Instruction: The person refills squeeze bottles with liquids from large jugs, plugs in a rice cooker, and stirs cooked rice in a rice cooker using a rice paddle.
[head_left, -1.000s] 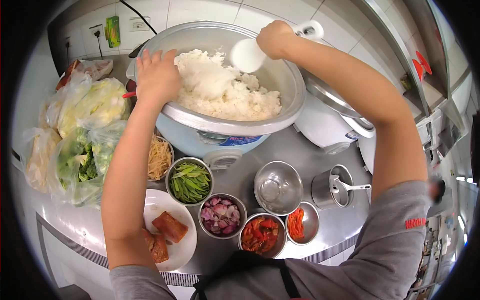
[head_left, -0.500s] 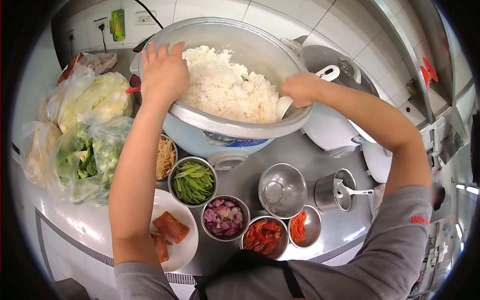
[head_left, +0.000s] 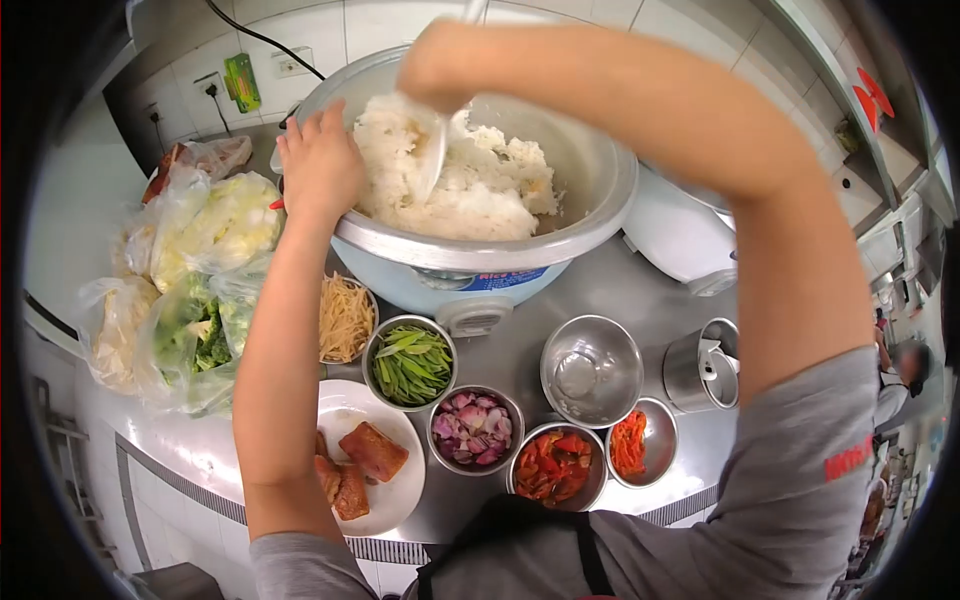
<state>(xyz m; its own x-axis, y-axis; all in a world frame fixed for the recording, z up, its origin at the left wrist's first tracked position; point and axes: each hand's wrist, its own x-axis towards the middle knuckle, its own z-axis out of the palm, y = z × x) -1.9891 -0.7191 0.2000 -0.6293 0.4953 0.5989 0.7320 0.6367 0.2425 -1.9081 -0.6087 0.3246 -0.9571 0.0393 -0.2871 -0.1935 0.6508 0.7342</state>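
White cooked rice (head_left: 470,205) is heaped in a large rice cooker (head_left: 480,255) with a light-blue body and a wide metal rim. My left hand (head_left: 322,165) rests over the cooker's left rim, fingers spread. Closed around a white rice paddle (head_left: 431,170), my right hand (head_left: 435,65) is above the far side of the rice. The paddle's blade points down into the heap, and its handle end sticks up past my fist. My right forearm crosses over the cooker's back and right side.
Near the counter edge are bowls of green slices (head_left: 410,362), purple onion (head_left: 475,428), red peppers (head_left: 552,468) and an empty bowl (head_left: 592,370). Browned meat (head_left: 374,450) lies on a plate (head_left: 405,500). Bagged vegetables (head_left: 205,240) sit left; a metal pot (head_left: 695,370) stands right.
My right hand has moved from the cooker's right rim up and left over the rice, carrying the paddle. The rice heap is reshaped on its right side. My left hand stays at the rim.
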